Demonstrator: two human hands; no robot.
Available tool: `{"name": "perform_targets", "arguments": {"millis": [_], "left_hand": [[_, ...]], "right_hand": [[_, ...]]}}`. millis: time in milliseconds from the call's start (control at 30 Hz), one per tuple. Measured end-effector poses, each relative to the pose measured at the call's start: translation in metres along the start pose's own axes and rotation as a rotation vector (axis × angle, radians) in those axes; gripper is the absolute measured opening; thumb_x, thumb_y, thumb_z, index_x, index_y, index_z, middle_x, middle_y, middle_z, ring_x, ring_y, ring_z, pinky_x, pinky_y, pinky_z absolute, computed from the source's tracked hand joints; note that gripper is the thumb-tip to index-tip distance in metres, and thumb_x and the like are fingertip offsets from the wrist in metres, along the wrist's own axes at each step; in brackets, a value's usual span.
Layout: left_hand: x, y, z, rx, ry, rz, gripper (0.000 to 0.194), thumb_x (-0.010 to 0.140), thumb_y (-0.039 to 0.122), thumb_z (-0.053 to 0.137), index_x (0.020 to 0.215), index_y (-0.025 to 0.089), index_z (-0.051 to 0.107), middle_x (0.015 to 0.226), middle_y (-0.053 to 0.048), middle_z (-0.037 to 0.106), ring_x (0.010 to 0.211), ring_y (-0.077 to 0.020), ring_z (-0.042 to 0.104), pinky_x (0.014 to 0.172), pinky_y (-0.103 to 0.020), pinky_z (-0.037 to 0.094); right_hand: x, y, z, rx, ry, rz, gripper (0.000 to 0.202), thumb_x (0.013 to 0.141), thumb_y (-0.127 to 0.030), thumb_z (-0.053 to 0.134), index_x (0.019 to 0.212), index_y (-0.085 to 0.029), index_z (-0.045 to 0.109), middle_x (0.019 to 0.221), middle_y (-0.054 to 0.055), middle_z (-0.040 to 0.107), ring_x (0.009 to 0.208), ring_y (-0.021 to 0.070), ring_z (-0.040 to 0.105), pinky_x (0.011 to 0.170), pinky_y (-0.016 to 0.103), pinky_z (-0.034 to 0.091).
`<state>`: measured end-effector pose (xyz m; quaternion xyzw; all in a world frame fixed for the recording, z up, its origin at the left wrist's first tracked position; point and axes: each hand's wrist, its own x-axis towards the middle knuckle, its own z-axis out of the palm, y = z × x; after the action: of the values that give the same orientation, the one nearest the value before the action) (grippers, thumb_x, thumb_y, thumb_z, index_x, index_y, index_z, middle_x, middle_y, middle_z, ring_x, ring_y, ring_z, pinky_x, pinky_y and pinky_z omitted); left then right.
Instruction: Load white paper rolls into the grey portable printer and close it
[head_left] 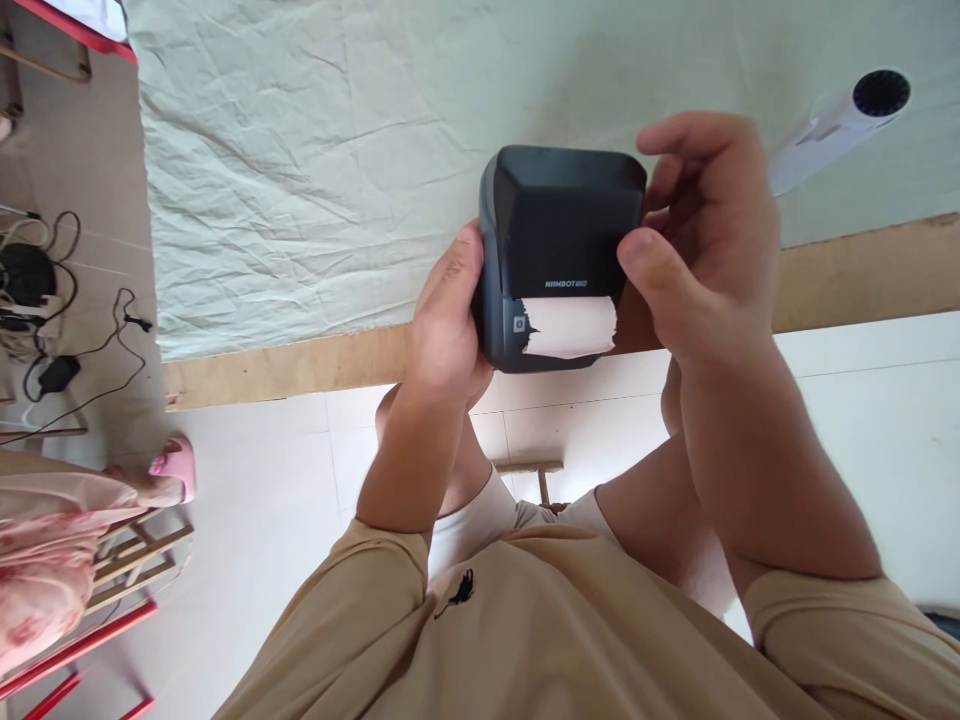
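A dark label printer point(571, 215) with "NIIMBOT" on its lid is held up over the near edge of the table. A torn-edged strip of pale paper point(571, 327) sticks out from its front slot. My left hand point(450, 310) grips the printer along its left side, with the fingers mostly hidden beneath. At the right side, my right hand point(712, 215) has its fingers curved and apart. Its thumb is at the lid's right edge, and the index fingertip is close to the upper right corner; whether they touch it I cannot tell.
A pale green cloth point(315, 180) covers the table, with a bare wooden edge point(337, 367) in front. A white cylinder point(832, 130) with a dark end lies at the right. Cables point(56, 310) are on the left. A person in a pink slipper point(178, 467) sits at lower left.
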<state>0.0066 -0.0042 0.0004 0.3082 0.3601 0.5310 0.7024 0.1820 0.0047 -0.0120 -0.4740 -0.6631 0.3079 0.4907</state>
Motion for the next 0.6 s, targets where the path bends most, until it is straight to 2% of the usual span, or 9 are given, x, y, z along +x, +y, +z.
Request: {"name": "perform_targets", "arguments": {"millis": [67, 133, 233, 333, 400, 433, 500, 533, 600], "left_hand": [[0.000, -0.001, -0.002, 0.016, 0.009, 0.038, 0.039, 0.099, 0.043, 0.038, 0.099, 0.018, 0.068, 0.106, -0.005, 0.072, 0.107, -0.0193, 0.066, 0.104, -0.039, 0.050], [0.000, -0.001, -0.002, 0.038, 0.034, 0.066, 0.035, 0.097, 0.043, 0.044, 0.088, 0.021, 0.069, 0.093, -0.002, 0.072, 0.097, -0.0165, 0.066, 0.096, -0.034, 0.053], [0.000, 0.001, 0.000, 0.073, 0.100, 0.042, 0.032, 0.091, 0.050, 0.054, 0.076, 0.025, 0.068, 0.081, -0.001, 0.068, 0.095, -0.0165, 0.065, 0.088, -0.029, 0.053], [0.001, 0.002, 0.002, 0.081, 0.112, 0.013, 0.035, 0.090, 0.053, 0.053, 0.083, 0.023, 0.069, 0.089, -0.001, 0.069, 0.097, -0.0151, 0.065, 0.090, -0.028, 0.052], [0.002, 0.002, 0.002, 0.085, 0.091, 0.014, 0.037, 0.091, 0.052, 0.053, 0.087, 0.020, 0.070, 0.089, -0.001, 0.069, 0.090, -0.0125, 0.065, 0.087, -0.027, 0.051], [0.002, 0.002, 0.001, 0.090, 0.083, 0.013, 0.037, 0.091, 0.053, 0.053, 0.087, 0.019, 0.070, 0.087, -0.001, 0.068, 0.087, -0.0114, 0.064, 0.084, -0.026, 0.051], [0.001, 0.001, -0.001, 0.104, 0.077, 0.010, 0.038, 0.090, 0.054, 0.054, 0.085, 0.020, 0.069, 0.082, 0.000, 0.068, 0.081, -0.0106, 0.063, 0.079, -0.025, 0.050], [0.001, 0.001, -0.003, 0.114, 0.072, 0.010, 0.038, 0.090, 0.056, 0.053, 0.084, 0.021, 0.069, 0.081, 0.001, 0.068, 0.080, -0.0108, 0.062, 0.079, -0.025, 0.050], [0.000, 0.001, -0.006, 0.146, 0.053, 0.012, 0.040, 0.090, 0.058, 0.051, 0.084, 0.023, 0.069, 0.079, 0.001, 0.068, 0.080, -0.0121, 0.062, 0.079, -0.027, 0.050]], "right_hand": [[-0.001, 0.005, -0.001, -0.005, -0.005, -0.041, 0.052, 0.078, -0.057, 0.065, 0.122, -0.034, 0.050, 0.091, 0.003, 0.048, 0.082, 0.0152, 0.052, 0.073, 0.033, 0.051], [0.000, 0.008, -0.003, -0.009, -0.067, -0.074, 0.063, 0.070, -0.056, 0.073, 0.123, -0.033, 0.048, 0.089, 0.002, 0.046, 0.081, 0.0144, 0.050, 0.070, 0.032, 0.052], [0.000, 0.003, -0.005, -0.023, -0.091, -0.115, 0.067, 0.068, -0.050, 0.079, 0.124, -0.031, 0.047, 0.091, 0.001, 0.048, 0.077, 0.0109, 0.050, 0.065, 0.028, 0.053], [0.000, -0.014, -0.007, -0.033, -0.001, -0.146, 0.049, 0.075, -0.041, 0.078, 0.115, -0.029, 0.053, 0.105, -0.001, 0.055, 0.063, 0.0020, 0.049, 0.050, 0.021, 0.043], [0.000, -0.027, -0.007, -0.084, 0.129, -0.137, 0.028, 0.084, -0.039, 0.070, 0.105, -0.025, 0.057, 0.114, -0.002, 0.058, 0.057, -0.0009, 0.051, 0.044, 0.020, 0.038], [0.000, -0.034, -0.007, -0.124, 0.202, -0.127, 0.020, 0.089, -0.040, 0.064, 0.099, -0.023, 0.059, 0.114, -0.002, 0.060, 0.058, -0.0003, 0.055, 0.043, 0.021, 0.039], [0.001, -0.044, -0.007, -0.216, 0.316, -0.112, 0.022, 0.092, -0.044, 0.058, 0.089, -0.022, 0.060, 0.109, -0.002, 0.062, 0.064, 0.0042, 0.062, 0.045, 0.023, 0.044], [0.002, -0.047, -0.007, -0.271, 0.335, -0.112, 0.022, 0.092, -0.044, 0.058, 0.086, -0.023, 0.061, 0.103, -0.002, 0.064, 0.067, 0.0062, 0.064, 0.046, 0.024, 0.045], [0.005, -0.051, -0.007, -0.401, 0.258, -0.112, 0.016, 0.092, -0.038, 0.058, 0.086, -0.024, 0.062, 0.095, -0.002, 0.067, 0.070, 0.0091, 0.065, 0.051, 0.027, 0.046]]}}
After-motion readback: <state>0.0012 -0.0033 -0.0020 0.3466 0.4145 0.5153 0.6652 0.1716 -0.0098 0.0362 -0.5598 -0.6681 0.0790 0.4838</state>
